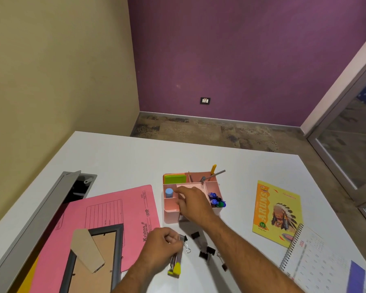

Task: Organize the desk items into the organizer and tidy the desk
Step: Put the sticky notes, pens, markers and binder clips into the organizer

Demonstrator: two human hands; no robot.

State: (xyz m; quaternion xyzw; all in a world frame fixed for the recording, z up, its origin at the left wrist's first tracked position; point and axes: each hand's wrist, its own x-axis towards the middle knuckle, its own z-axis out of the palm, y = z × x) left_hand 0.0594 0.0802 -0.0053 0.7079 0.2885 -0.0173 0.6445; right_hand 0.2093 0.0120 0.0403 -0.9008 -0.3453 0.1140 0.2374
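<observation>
A pink desk organizer (pixel 171 210) stands mid-desk, holding green sticky notes (pixel 175 178), a blue-capped tube (pixel 169 192), blue markers (pixel 217 202), a yellow pen (pixel 213 169) and a grey pen. My right hand (pixel 193 205) reaches over its front compartments, fingers curled down; whether it holds anything is hidden. My left hand (pixel 163 248) grips a stapler (pixel 174 264) with a yellow end, lying on the desk. Several black binder clips (pixel 206 251) lie scattered just right of the stapler.
A pink file folder (pixel 123 208) lies at left with a picture frame (pixel 95 259) face down on it. A yellow notebook (pixel 276 212) and a spiral calendar (pixel 317 261) lie at right. An open cable hatch (pixel 78 187) sits at the far left of the white desk (pixel 135 157).
</observation>
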